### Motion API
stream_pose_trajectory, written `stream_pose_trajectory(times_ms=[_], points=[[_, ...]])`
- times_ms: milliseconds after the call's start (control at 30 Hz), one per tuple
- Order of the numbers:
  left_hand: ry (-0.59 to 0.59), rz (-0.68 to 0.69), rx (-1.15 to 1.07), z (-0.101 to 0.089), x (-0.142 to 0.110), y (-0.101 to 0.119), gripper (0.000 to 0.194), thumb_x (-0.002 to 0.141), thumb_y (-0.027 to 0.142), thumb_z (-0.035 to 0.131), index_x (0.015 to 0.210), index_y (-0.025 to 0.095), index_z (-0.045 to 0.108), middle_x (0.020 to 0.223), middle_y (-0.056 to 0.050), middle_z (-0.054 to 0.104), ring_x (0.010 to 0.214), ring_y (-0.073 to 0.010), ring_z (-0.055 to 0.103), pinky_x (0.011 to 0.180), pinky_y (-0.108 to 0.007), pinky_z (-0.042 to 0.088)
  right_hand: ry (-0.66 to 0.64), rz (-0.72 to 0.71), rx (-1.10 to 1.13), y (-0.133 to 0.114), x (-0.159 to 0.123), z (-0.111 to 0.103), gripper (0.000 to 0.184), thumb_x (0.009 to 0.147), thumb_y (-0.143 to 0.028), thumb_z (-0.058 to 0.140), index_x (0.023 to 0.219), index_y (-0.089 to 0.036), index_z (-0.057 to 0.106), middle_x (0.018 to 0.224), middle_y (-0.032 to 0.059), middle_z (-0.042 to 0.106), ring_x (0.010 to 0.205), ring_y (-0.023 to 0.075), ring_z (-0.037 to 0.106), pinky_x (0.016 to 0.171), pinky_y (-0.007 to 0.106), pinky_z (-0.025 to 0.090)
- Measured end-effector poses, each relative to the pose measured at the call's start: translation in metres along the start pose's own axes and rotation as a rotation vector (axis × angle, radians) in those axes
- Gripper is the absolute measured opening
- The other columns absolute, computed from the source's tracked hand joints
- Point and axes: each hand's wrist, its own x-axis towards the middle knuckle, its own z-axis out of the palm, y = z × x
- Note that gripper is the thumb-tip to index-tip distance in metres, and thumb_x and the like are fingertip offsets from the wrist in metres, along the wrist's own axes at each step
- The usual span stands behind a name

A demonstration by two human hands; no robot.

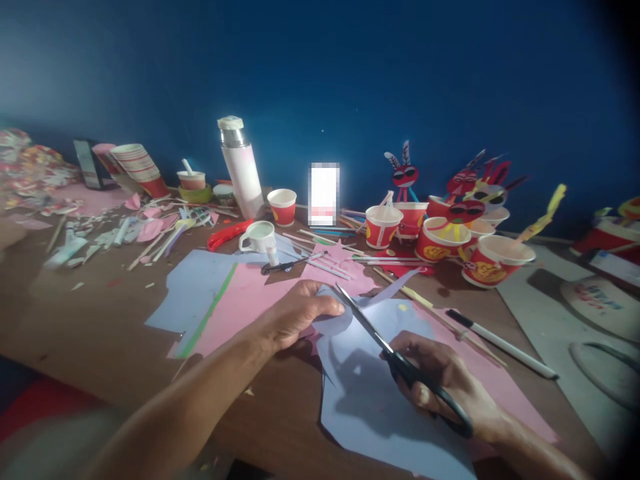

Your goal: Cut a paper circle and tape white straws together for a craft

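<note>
Between its thumb and fingers my left hand [305,310] pinches a small rounded piece of pale blue paper [333,323]. A curling blue paper strip [395,288] extends to the right of that piece. My right hand [445,380] grips black-handled scissors [367,327], whose blades point up and left to the edge of the held paper. Below both hands lies a larger pale blue sheet [380,413], partly over a pink sheet [520,393]. Another blue sheet [187,290] and pink paper [245,300] lie to the left.
Red paper cups [493,260] with paper figures stand at the back right. A white flask [243,173], a white mug [260,237] and a red paper cup [281,208] stand behind my hands. A marker [510,347] lies at right; paper scraps [155,230] litter the left.
</note>
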Motion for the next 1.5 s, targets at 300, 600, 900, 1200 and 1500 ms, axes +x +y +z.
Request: stream_pose_trajectory(times_ms=[300,600,900,1200,1500], points=[[0.012,-0.009,0.027,-0.0027,0.0001,-0.0010,0.009,0.055,0.020,0.064,0.056,0.015,0.057,0.050,0.004,0.054,0.043,-0.0071,0.047,0.046,-0.020,0.034,0.012,0.016,-0.017,-0.0020,0.0002,0.0000,0.055,0.065,-0.062,0.067,0.090,-0.015,0.051,0.057,-0.0046,0.046,0.045,0.0060,0.035,0.041,0.019,0.025],[0.010,-0.020,0.030,-0.0038,-0.0003,-0.0009,0.010,0.055,0.020,0.064,0.055,0.015,0.056,0.048,0.004,0.053,0.043,-0.0072,0.044,0.045,-0.020,0.033,0.004,0.027,-0.010,0.0012,-0.0001,-0.0023,0.053,0.066,-0.061,0.067,0.090,-0.016,0.051,0.055,-0.0061,0.044,0.044,0.0055,0.034,0.041,0.019,0.025],[0.024,-0.030,0.037,-0.0053,0.0007,-0.0025,0.012,0.054,0.019,0.065,0.056,0.015,0.054,0.049,0.004,0.052,0.043,-0.0072,0.044,0.043,-0.020,0.032,0.006,0.038,0.001,0.0006,-0.0002,-0.0022,0.052,0.066,-0.061,0.068,0.086,-0.017,0.051,0.055,-0.0080,0.037,0.045,0.0049,0.031,0.041,0.019,0.022],[0.071,-0.036,0.023,-0.0052,0.0001,-0.0033,0.017,0.053,0.018,0.067,0.057,0.015,0.051,0.050,0.004,0.052,0.043,-0.0077,0.044,0.043,-0.020,0.033,0.010,0.051,-0.006,-0.0011,-0.0009,-0.0023,0.052,0.065,-0.061,0.068,0.086,-0.017,0.051,0.055,-0.0076,0.038,0.044,0.0056,0.034,0.041,0.019,0.025],[0.052,-0.023,0.006,-0.0028,-0.0001,-0.0021,0.013,0.052,0.017,0.064,0.055,0.015,0.052,0.048,0.004,0.051,0.042,-0.0068,0.043,0.043,-0.019,0.032,0.002,0.057,-0.021,-0.0059,-0.0002,-0.0012,0.052,0.066,-0.061,0.067,0.086,-0.017,0.051,0.054,-0.0078,0.039,0.043,0.0050,0.033,0.040,0.019,0.024]])
